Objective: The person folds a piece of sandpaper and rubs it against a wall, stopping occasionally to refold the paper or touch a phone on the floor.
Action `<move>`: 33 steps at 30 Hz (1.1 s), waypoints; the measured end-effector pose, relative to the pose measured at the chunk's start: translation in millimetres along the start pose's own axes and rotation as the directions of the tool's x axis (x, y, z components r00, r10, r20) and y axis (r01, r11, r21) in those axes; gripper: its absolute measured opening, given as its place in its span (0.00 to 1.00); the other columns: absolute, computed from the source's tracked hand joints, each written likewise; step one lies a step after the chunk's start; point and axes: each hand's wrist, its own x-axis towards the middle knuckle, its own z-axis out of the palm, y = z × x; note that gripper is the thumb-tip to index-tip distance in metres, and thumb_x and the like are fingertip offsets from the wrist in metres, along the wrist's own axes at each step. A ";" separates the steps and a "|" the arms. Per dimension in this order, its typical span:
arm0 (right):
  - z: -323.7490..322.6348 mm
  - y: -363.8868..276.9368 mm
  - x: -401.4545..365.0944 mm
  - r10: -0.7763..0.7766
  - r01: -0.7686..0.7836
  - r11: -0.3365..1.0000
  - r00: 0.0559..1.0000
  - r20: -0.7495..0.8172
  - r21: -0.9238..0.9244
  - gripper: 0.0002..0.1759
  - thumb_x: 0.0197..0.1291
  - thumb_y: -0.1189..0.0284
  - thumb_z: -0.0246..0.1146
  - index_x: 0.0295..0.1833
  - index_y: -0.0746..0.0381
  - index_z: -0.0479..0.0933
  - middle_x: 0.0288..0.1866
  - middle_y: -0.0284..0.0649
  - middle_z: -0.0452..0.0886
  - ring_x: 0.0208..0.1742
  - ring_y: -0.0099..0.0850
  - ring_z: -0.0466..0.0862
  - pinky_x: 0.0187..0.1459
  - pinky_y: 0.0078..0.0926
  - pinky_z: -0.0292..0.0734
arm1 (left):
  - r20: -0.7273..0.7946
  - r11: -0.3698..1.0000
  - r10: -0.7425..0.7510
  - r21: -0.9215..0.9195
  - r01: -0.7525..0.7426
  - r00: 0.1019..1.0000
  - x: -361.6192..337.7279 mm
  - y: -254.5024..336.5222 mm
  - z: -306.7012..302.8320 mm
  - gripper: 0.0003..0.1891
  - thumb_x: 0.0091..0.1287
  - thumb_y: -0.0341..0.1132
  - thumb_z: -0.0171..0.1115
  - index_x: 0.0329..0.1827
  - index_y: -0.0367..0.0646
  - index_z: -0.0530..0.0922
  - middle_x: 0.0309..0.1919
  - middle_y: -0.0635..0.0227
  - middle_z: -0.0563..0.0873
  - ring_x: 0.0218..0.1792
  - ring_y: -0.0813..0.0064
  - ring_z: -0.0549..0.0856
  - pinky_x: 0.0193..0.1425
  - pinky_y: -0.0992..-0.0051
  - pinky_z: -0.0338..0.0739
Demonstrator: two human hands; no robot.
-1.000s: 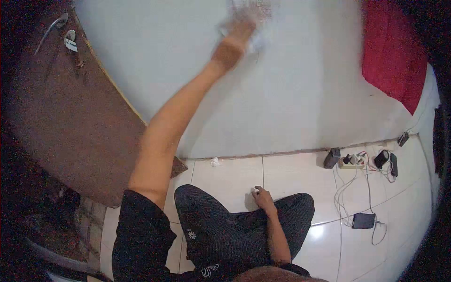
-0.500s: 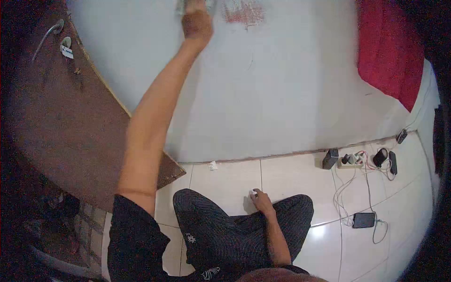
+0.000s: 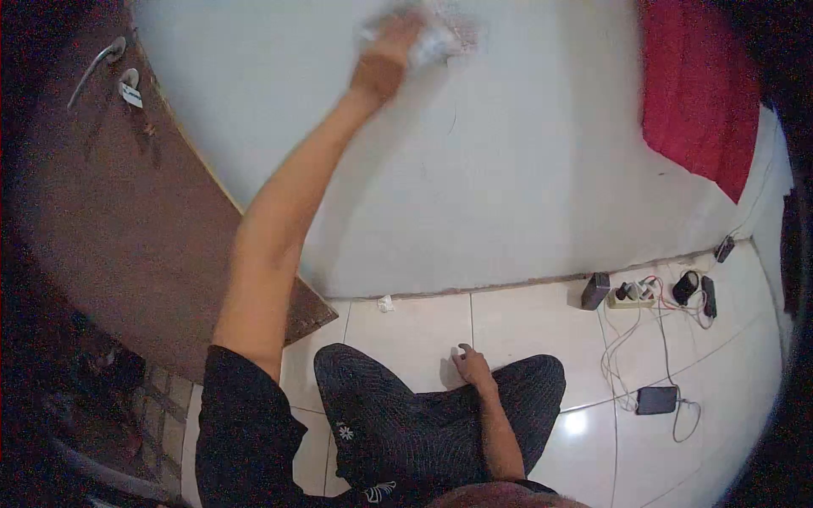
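Note:
Stretched far up the wall, my left hand [image 3: 391,52] presses a white cloth or wipe [image 3: 434,44] to the surface, with hand and cloth smeared by motion. The cloth overlaps the left part of a reddish smudge [image 3: 467,35] on the white wall [image 3: 474,169]. Down by my right knee, my right hand [image 3: 472,366] hangs over the inner thigh of my dark patterned trousers [image 3: 406,432]. Its thumb and fingers are apart above the floor tiles, with nothing visible between them.
A brown door [image 3: 161,212] with a metal handle [image 3: 97,72] stands at left. Red fabric [image 3: 703,102] hangs at right. On the tiled floor lie a power strip [image 3: 631,294] with plugs, tangled cables, a dark box [image 3: 595,290], a black device [image 3: 656,400] and a white scrap [image 3: 386,303].
My left hand has swept right along the wall with the cloth, now covering part of the reddish smudge. My right hand stays by the knee.

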 end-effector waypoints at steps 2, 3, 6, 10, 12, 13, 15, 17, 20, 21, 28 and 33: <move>-0.3 0.6 -3.7 -0.066 0.065 0.996 0.998 -0.014 -0.053 0.27 0.64 0.57 0.59 0.62 0.64 0.70 0.44 0.56 0.83 0.48 0.52 0.83 0.49 0.45 0.79 | -0.060 0.932 -0.356 -0.089 0.350 0.933 25.8 -21.8 -12.5 0.30 0.63 0.26 0.51 0.72 0.41 0.62 0.70 0.53 0.67 0.71 0.55 0.65 0.74 0.61 0.60; 0.6 2.8 -1.4 -0.066 0.065 0.996 0.998 -0.016 -0.054 0.27 0.64 0.57 0.59 0.62 0.64 0.70 0.44 0.56 0.83 0.48 0.52 0.83 0.49 0.45 0.79 | -0.094 0.901 -0.427 -0.130 0.415 0.899 29.8 -18.8 -13.1 0.26 0.67 0.29 0.50 0.70 0.36 0.64 0.69 0.49 0.67 0.71 0.53 0.64 0.75 0.61 0.58; 5.7 6.1 4.3 -0.096 0.095 0.995 0.995 -0.019 -0.041 0.28 0.64 0.58 0.59 0.62 0.65 0.69 0.44 0.57 0.83 0.49 0.52 0.83 0.50 0.45 0.78 | -0.181 0.977 -0.211 -0.016 0.212 0.961 4.7 7.5 8.2 0.27 0.61 0.24 0.49 0.67 0.36 0.67 0.64 0.53 0.74 0.66 0.55 0.72 0.69 0.65 0.67; 1.5 2.5 -0.7 -0.070 0.068 0.996 0.996 -0.052 -0.051 0.28 0.63 0.58 0.58 0.62 0.66 0.69 0.43 0.57 0.83 0.47 0.54 0.83 0.49 0.46 0.78 | 0.227 0.914 0.396 -0.005 -0.406 0.890 -58.3 83.5 20.7 0.25 0.62 0.28 0.52 0.66 0.36 0.69 0.65 0.57 0.74 0.65 0.64 0.73 0.71 0.67 0.66; 0.2 -0.1 -4.8 -0.051 0.050 0.999 0.998 -0.047 -0.018 0.28 0.63 0.58 0.59 0.62 0.65 0.69 0.43 0.57 0.83 0.47 0.54 0.83 0.50 0.46 0.78 | 0.210 0.889 0.458 -0.100 -0.447 0.864 -65.1 84.1 17.5 0.25 0.62 0.28 0.53 0.65 0.35 0.69 0.65 0.57 0.74 0.66 0.65 0.73 0.72 0.68 0.65; -0.7 -1.0 -5.8 -0.019 0.019 1.000 0.999 -0.046 -0.013 0.28 0.63 0.58 0.59 0.62 0.65 0.69 0.44 0.57 0.83 0.47 0.54 0.83 0.50 0.46 0.78 | 0.180 0.851 0.519 -0.195 -0.487 0.836 -65.9 82.6 18.2 0.25 0.62 0.28 0.53 0.65 0.35 0.69 0.65 0.57 0.74 0.66 0.66 0.72 0.72 0.68 0.65; -3.3 -0.4 -1.6 0.016 -0.016 1.000 0.999 -0.051 -0.006 0.28 0.63 0.58 0.59 0.62 0.65 0.69 0.44 0.58 0.83 0.48 0.54 0.83 0.50 0.46 0.78 | 0.139 0.851 0.520 -0.167 -0.497 0.843 -41.8 48.5 25.6 0.24 0.63 0.27 0.52 0.65 0.36 0.69 0.65 0.58 0.73 0.67 0.65 0.72 0.72 0.68 0.65; 4.0 3.2 -2.9 -0.018 0.015 0.999 0.996 -0.085 -0.032 0.29 0.62 0.58 0.59 0.63 0.65 0.69 0.44 0.59 0.83 0.49 0.53 0.82 0.50 0.47 0.78 | 0.093 0.942 0.274 0.174 -0.287 0.957 -7.2 16.0 4.0 0.24 0.63 0.26 0.51 0.64 0.37 0.70 0.63 0.53 0.75 0.63 0.61 0.75 0.67 0.67 0.71; 6.0 3.5 -2.1 -0.036 0.033 0.999 0.995 -0.091 -0.026 0.29 0.62 0.59 0.60 0.63 0.65 0.68 0.44 0.58 0.83 0.47 0.54 0.83 0.49 0.47 0.79 | -0.038 0.931 -0.348 -0.135 0.340 0.937 36.4 -16.4 -20.6 0.24 0.71 0.30 0.48 0.70 0.32 0.64 0.69 0.46 0.66 0.70 0.50 0.64 0.74 0.63 0.59; 5.5 2.0 -0.5 -0.037 0.035 0.999 0.995 -0.091 -0.024 0.29 0.62 0.59 0.60 0.63 0.65 0.68 0.44 0.58 0.83 0.47 0.54 0.83 0.49 0.47 0.79 | -0.093 0.947 -0.321 -0.030 0.320 0.942 36.3 -12.8 -20.2 0.24 0.71 0.30 0.48 0.70 0.33 0.63 0.69 0.46 0.65 0.70 0.50 0.65 0.74 0.63 0.60; -0.8 1.6 -1.7 -0.014 0.014 0.999 1.000 -0.001 -0.047 0.30 0.63 0.59 0.59 0.65 0.65 0.66 0.47 0.58 0.82 0.49 0.53 0.82 0.52 0.43 0.77 | 0.167 0.938 0.346 -0.082 -0.337 0.923 -56.2 87.1 38.0 0.22 0.62 0.29 0.53 0.61 0.35 0.73 0.62 0.54 0.75 0.65 0.60 0.74 0.70 0.62 0.68; -5.5 -4.2 -0.7 0.027 -0.027 1.000 0.999 -0.018 -0.002 0.27 0.64 0.59 0.58 0.63 0.64 0.68 0.46 0.57 0.83 0.49 0.53 0.82 0.53 0.44 0.77 | 0.141 0.886 0.457 -0.162 -0.435 0.878 -55.1 79.5 21.0 0.22 0.62 0.29 0.55 0.62 0.37 0.73 0.62 0.57 0.77 0.63 0.61 0.76 0.69 0.65 0.70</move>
